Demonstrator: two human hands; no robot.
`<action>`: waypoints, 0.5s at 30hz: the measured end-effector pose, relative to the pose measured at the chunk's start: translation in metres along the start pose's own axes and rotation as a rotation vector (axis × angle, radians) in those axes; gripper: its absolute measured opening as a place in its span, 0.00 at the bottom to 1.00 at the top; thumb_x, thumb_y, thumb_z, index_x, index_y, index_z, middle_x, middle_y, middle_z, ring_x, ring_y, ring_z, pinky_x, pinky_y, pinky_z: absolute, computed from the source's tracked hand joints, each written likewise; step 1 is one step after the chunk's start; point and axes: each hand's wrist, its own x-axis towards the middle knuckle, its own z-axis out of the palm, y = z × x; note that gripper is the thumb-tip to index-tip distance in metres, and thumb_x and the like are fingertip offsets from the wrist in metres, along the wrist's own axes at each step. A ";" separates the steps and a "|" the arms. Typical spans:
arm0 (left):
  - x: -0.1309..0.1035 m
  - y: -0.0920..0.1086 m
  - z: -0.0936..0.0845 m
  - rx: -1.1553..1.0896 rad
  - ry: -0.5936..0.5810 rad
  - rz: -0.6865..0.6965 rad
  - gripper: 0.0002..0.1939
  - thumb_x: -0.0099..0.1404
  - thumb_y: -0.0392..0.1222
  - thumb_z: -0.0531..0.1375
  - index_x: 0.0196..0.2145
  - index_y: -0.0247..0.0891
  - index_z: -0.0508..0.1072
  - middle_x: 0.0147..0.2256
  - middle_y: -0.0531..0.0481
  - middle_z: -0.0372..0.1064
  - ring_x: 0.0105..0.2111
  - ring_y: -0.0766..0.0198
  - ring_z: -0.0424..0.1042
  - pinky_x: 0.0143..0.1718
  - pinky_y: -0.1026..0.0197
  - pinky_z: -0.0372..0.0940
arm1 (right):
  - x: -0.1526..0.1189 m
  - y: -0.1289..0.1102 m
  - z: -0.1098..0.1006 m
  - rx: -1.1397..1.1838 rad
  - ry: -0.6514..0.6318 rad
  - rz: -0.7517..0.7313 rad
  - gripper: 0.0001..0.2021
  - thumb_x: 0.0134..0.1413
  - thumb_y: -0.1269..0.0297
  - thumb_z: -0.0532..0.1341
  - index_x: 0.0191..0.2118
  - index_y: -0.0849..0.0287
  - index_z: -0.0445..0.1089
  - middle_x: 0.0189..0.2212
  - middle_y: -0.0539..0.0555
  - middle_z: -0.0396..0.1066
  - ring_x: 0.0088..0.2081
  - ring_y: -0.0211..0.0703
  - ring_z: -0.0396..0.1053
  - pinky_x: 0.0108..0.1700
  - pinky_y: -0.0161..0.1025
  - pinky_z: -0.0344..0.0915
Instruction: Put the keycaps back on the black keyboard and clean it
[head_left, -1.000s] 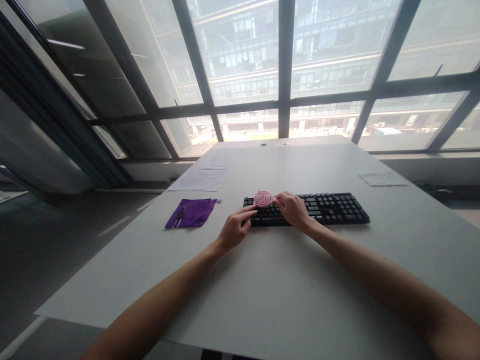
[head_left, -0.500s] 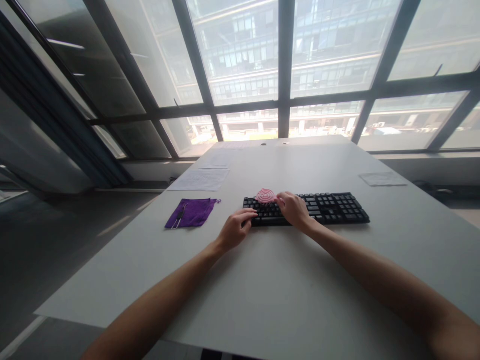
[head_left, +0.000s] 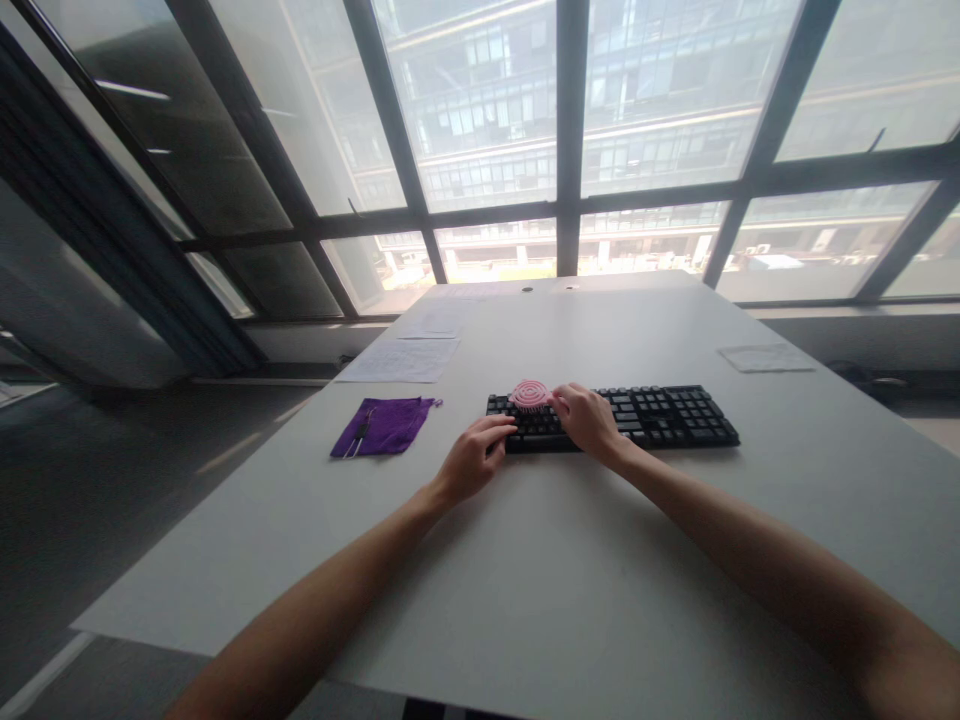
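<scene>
A black keyboard (head_left: 679,412) lies across the white table in front of me. My right hand (head_left: 585,415) is closed round the handle of a pink hairbrush (head_left: 531,393). The brush has a round head with rings, and its bristles point down onto the keys at the keyboard's left part. My left hand (head_left: 474,457) grips the keyboard's front left corner, with its fingers over the keys and its thumb at the front edge. My right hand covers some of the middle keys.
Left of the keyboard lies a purple cloth pouch (head_left: 397,425) with a small black tool (head_left: 363,430) with two metal prongs on it. Sheets of paper (head_left: 405,360) lie farther back on the white table (head_left: 555,580). A flat, pale packet (head_left: 766,359) is at the right edge.
The brush head has shifted very slightly down and to the left over the keys, with my right hand. My left hand and the keyboard have hardly moved.
</scene>
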 end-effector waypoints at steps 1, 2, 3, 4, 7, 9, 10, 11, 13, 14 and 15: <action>0.000 0.000 0.000 0.004 -0.001 -0.004 0.17 0.67 0.30 0.56 0.49 0.39 0.79 0.53 0.43 0.74 0.56 0.54 0.72 0.60 0.46 0.67 | 0.000 0.000 0.000 0.007 -0.006 0.001 0.16 0.71 0.55 0.52 0.43 0.55 0.74 0.41 0.55 0.77 0.37 0.44 0.73 0.35 0.36 0.54; 0.000 0.000 0.000 0.007 -0.003 -0.006 0.17 0.67 0.30 0.56 0.49 0.38 0.79 0.53 0.43 0.74 0.56 0.54 0.72 0.60 0.46 0.67 | 0.000 0.000 0.000 0.018 -0.010 -0.004 0.16 0.71 0.55 0.52 0.43 0.55 0.74 0.41 0.55 0.77 0.37 0.44 0.73 0.35 0.36 0.55; 0.000 0.000 0.000 0.009 -0.005 -0.006 0.16 0.67 0.30 0.56 0.49 0.38 0.79 0.53 0.43 0.74 0.55 0.55 0.72 0.60 0.46 0.67 | 0.001 0.001 0.000 0.034 -0.011 -0.013 0.16 0.71 0.55 0.52 0.43 0.55 0.75 0.41 0.55 0.77 0.37 0.44 0.73 0.35 0.36 0.55; 0.000 0.000 0.001 0.009 -0.006 -0.006 0.16 0.67 0.30 0.56 0.48 0.38 0.79 0.53 0.43 0.74 0.55 0.55 0.72 0.60 0.46 0.67 | 0.001 0.003 0.000 0.053 -0.009 -0.027 0.15 0.71 0.55 0.53 0.43 0.55 0.75 0.40 0.55 0.77 0.37 0.44 0.73 0.36 0.36 0.56; -0.001 0.000 0.002 0.005 -0.006 -0.009 0.15 0.67 0.30 0.57 0.47 0.38 0.79 0.53 0.43 0.75 0.55 0.55 0.72 0.60 0.47 0.68 | -0.001 0.011 -0.001 0.121 -0.017 -0.098 0.14 0.70 0.56 0.54 0.43 0.55 0.75 0.40 0.54 0.76 0.37 0.44 0.73 0.36 0.36 0.57; 0.000 0.001 0.002 0.004 0.004 -0.015 0.16 0.67 0.30 0.56 0.48 0.38 0.79 0.53 0.44 0.74 0.55 0.55 0.72 0.60 0.47 0.68 | -0.004 0.020 -0.002 0.169 -0.047 -0.178 0.14 0.71 0.57 0.54 0.47 0.54 0.75 0.41 0.54 0.76 0.37 0.43 0.73 0.37 0.35 0.59; 0.000 0.002 0.002 0.004 0.010 -0.020 0.17 0.67 0.29 0.56 0.50 0.39 0.78 0.53 0.44 0.74 0.55 0.55 0.72 0.60 0.47 0.67 | -0.006 0.024 -0.003 0.191 -0.063 -0.224 0.14 0.71 0.57 0.53 0.49 0.53 0.74 0.41 0.54 0.75 0.37 0.42 0.72 0.38 0.35 0.60; 0.001 0.003 0.002 0.006 0.016 -0.024 0.19 0.67 0.29 0.56 0.52 0.39 0.77 0.53 0.44 0.74 0.55 0.55 0.72 0.61 0.47 0.67 | -0.008 0.028 -0.005 0.211 -0.074 -0.266 0.15 0.72 0.57 0.52 0.52 0.52 0.74 0.40 0.54 0.75 0.36 0.42 0.72 0.39 0.35 0.61; 0.003 0.007 0.002 0.013 0.027 -0.028 0.22 0.67 0.28 0.55 0.56 0.39 0.74 0.57 0.43 0.71 0.58 0.54 0.69 0.63 0.47 0.65 | -0.012 0.035 -0.007 0.235 -0.082 -0.335 0.16 0.72 0.58 0.52 0.55 0.51 0.73 0.38 0.54 0.74 0.36 0.41 0.71 0.39 0.35 0.61; 0.003 0.009 0.002 0.018 0.031 -0.026 0.24 0.67 0.28 0.55 0.59 0.39 0.72 0.59 0.43 0.69 0.60 0.54 0.67 0.64 0.47 0.63 | -0.014 0.038 -0.008 0.239 -0.083 -0.364 0.16 0.72 0.58 0.52 0.55 0.51 0.73 0.37 0.54 0.73 0.35 0.41 0.70 0.38 0.34 0.61; 0.004 0.011 0.003 0.022 0.035 -0.020 0.26 0.67 0.28 0.55 0.60 0.40 0.70 0.61 0.43 0.67 0.62 0.53 0.66 0.65 0.46 0.62 | -0.016 0.040 -0.008 0.239 -0.086 -0.391 0.16 0.72 0.59 0.52 0.55 0.51 0.74 0.37 0.54 0.72 0.34 0.40 0.70 0.37 0.34 0.61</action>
